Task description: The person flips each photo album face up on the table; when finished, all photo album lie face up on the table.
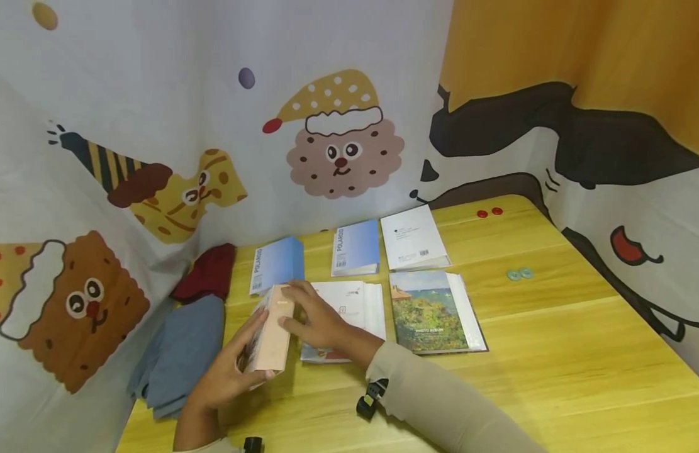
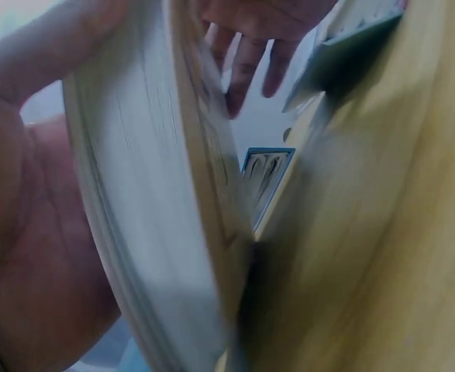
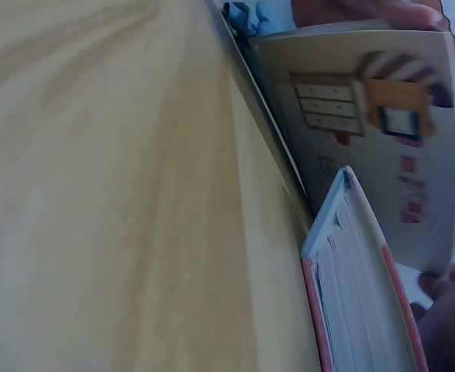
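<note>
My left hand [image 1: 227,371] grips a thick photo album [image 1: 274,340] with a peach spine, thumb on one side and palm on the other. The album is tilted up over the table's left part. In the left wrist view its white page edges [image 2: 146,194] face the camera; in the right wrist view a cover with a drawn shop [image 3: 398,116] shows. My right hand [image 1: 321,321] lies at the spine's upper end, its thumb touching the spine, fingers loosely extended. Under that right hand is a white album [image 1: 374,308], partly covered by it.
Behind stand two blue albums [image 1: 278,261] [image 1: 357,245] and a white one [image 1: 414,236]. A painted-landscape photo album [image 1: 431,308] lies to the right. Red buttons [image 1: 489,212] and green buttons [image 1: 520,274] are farther right. Folded grey-blue cloth [image 1: 185,352] and dark red cloth [image 1: 207,272] lie left.
</note>
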The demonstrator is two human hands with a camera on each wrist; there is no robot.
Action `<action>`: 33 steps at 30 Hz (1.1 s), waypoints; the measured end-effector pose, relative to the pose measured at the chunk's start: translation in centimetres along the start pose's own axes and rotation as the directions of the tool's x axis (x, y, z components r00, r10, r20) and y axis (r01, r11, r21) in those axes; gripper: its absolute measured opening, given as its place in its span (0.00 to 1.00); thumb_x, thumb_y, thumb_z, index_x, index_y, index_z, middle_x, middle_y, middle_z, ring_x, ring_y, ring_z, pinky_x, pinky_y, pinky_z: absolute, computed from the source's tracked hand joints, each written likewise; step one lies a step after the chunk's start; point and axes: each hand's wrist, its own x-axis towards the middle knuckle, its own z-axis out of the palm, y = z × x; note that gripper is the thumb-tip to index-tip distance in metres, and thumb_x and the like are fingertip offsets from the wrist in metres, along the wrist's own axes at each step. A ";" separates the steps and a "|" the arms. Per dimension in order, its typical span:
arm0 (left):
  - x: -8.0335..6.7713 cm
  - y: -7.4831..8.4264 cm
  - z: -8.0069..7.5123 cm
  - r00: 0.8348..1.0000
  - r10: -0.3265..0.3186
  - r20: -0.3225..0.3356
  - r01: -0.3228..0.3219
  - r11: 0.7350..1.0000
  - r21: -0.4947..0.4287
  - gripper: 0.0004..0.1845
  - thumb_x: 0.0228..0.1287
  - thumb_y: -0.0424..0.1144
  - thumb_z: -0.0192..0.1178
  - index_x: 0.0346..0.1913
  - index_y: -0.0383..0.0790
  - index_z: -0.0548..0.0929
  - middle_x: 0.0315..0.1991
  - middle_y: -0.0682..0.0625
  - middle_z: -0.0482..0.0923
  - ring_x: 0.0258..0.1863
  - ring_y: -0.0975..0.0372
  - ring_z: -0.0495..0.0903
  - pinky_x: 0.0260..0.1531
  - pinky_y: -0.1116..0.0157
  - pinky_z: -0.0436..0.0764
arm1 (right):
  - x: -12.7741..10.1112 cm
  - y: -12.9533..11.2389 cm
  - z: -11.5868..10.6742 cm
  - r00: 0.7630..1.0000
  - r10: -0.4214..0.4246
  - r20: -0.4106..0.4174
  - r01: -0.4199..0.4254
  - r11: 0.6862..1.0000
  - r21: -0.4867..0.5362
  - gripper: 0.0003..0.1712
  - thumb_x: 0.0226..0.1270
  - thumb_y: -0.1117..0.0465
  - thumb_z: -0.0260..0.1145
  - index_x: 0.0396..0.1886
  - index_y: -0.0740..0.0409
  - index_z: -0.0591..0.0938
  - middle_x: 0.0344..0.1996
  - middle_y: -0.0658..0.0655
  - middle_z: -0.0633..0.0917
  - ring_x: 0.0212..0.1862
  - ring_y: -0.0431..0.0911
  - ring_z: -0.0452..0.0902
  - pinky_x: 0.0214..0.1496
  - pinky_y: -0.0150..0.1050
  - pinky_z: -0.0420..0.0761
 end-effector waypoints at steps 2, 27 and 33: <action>0.0 0.0 -0.2 0.999 0.039 -0.009 -0.039 0.999 -0.015 0.59 0.61 0.22 0.76 0.89 0.36 0.51 0.88 0.26 0.42 0.83 0.80 0.52 0.69 0.79 0.67 | -0.2 -0.4 0.0 1.000 -0.017 0.002 0.017 0.998 0.062 0.42 0.85 0.43 0.59 0.89 0.52 0.59 0.90 0.60 0.52 0.88 0.60 0.56 0.86 0.63 0.66; -0.6 0.0 -1.0 0.988 0.140 -0.063 -0.153 0.930 -0.335 0.43 0.83 0.28 0.57 0.89 0.31 0.43 0.91 0.53 0.45 0.85 0.73 0.58 0.74 0.74 0.72 | -1.5 -2.8 1.9 0.985 -0.151 0.086 0.148 0.988 0.043 0.68 0.74 0.17 0.48 0.90 0.46 0.24 0.89 0.54 0.26 0.91 0.59 0.34 0.87 0.62 0.61; -1.1 0.3 -1.8 0.991 0.129 -0.025 -0.130 0.940 -0.315 0.46 0.80 0.25 0.58 0.89 0.32 0.43 0.89 0.58 0.53 0.82 0.70 0.65 0.70 0.71 0.77 | -1.6 -3.1 2.0 0.983 -0.139 0.120 0.141 0.990 -0.015 0.67 0.81 0.45 0.69 0.90 0.46 0.24 0.89 0.53 0.26 0.91 0.58 0.36 0.88 0.58 0.60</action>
